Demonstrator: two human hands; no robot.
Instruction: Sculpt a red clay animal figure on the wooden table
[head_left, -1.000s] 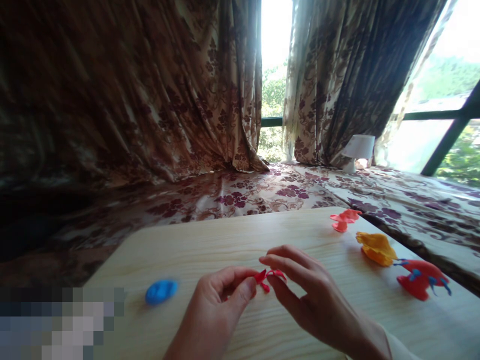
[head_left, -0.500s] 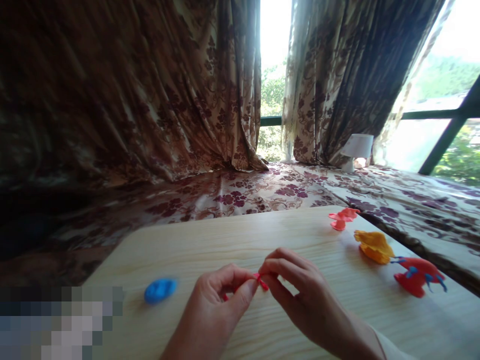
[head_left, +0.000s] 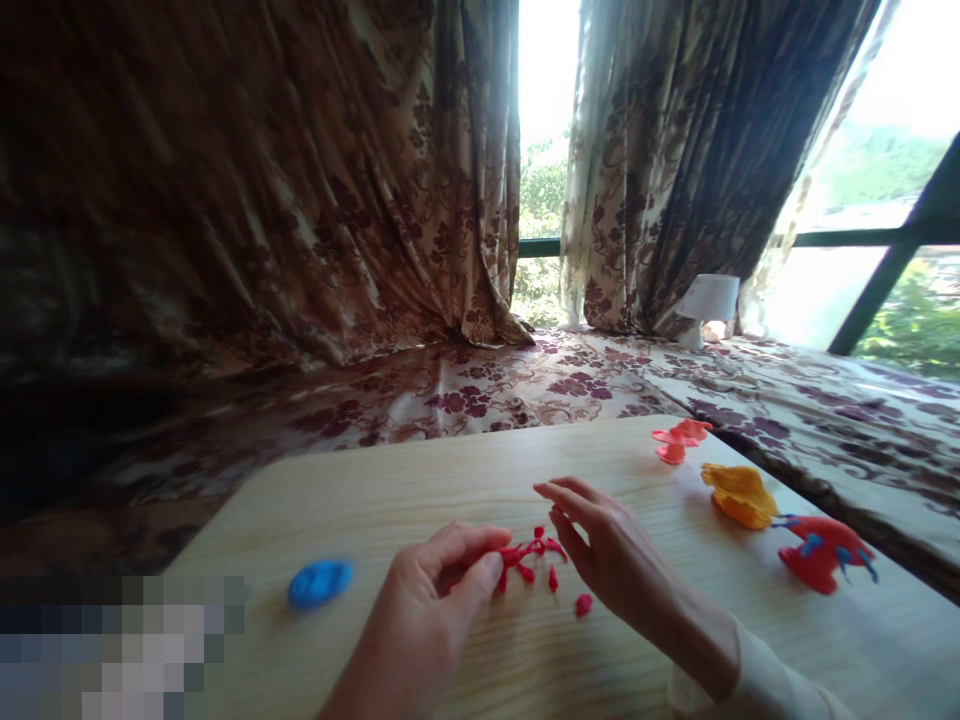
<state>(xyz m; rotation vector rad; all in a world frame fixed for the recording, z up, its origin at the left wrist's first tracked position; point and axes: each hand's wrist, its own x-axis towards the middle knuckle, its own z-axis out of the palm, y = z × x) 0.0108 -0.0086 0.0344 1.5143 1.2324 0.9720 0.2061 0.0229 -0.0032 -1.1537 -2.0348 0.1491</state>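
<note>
A branching red piece [head_left: 517,558] is pinched in the fingers of a person's left hand [head_left: 439,595], over the worktop [head_left: 322,505]. The right hand [head_left: 606,540], at the piece half a second earlier, has pulled back, fingers spread. At least two loose red bits [head_left: 583,604] lie nearby; rightward stand three modelled figures [head_left: 742,496]; leftward, one blue oval [head_left: 320,583].

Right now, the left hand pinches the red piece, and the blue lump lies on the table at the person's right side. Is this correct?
Not fully: the blue lump lies at the person's left side, as the head view shows. The rest is right: the left hand pinches the red piece, and the lump is on the table.
</note>
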